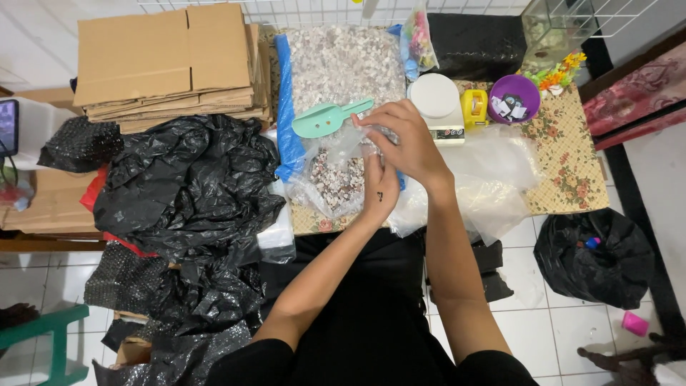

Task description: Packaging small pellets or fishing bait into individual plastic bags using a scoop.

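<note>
1. The right hand is lying over the top of a small clear plastic bag of pale pebbles, its grip pinching the bag's upper edge.
2. The left hand is sitting just under the right one, touching it; its grip is closing on the same bag from the side, though the fingers are partly hidden.
3. The bag is resting on the tabletop, at its near edge, directly in front of the person.
4. A mint-green scoop is lying just behind the bag, on a large clear sack of pebbles.
5. A white kitchen scale is standing just right of the hands, with a yellow tape dispenser and a purple bowl beyond it.
6. Loose clear plastic bags are lying to the right of the hands.
7. Crumpled black plastic sheeting and a stack of flattened cardboard are occupying the left side.
</note>
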